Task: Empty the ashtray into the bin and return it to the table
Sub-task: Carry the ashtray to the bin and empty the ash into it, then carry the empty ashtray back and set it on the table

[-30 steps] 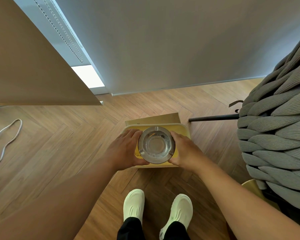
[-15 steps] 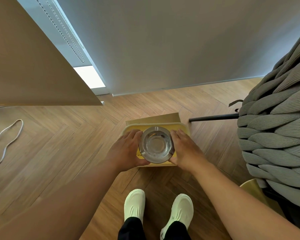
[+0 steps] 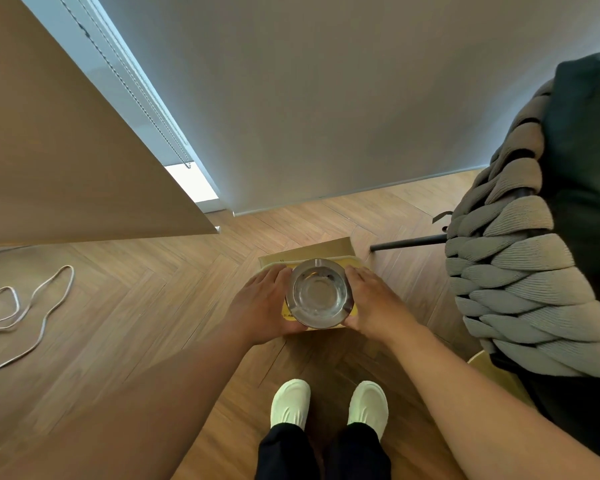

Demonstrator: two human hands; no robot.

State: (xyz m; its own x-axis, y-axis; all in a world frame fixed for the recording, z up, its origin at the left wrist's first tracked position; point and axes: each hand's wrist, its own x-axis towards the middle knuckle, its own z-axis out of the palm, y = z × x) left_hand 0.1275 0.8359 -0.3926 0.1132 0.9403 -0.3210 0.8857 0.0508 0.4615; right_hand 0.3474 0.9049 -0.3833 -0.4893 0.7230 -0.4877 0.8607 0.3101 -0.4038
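Nothing much has moved. Left hand (image 3: 262, 306) and right hand (image 3: 374, 306) both grip the glass ashtray (image 3: 319, 295), upright above the yellow bin (image 3: 359, 263). It looks empty; taking it back to the table is left.

bare forearms (image 3: 174, 393), black trousers (image 3: 323, 452), pale (perhaps off-white) shoes (image 3: 290, 403)

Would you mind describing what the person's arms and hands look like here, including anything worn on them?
Both forearms are bare to the edge of the picture: no sleeves show. The left hand and the right hand wear no gloves, and no rings, watch or bracelet can be seen. Nothing is marked or attached on either arm.
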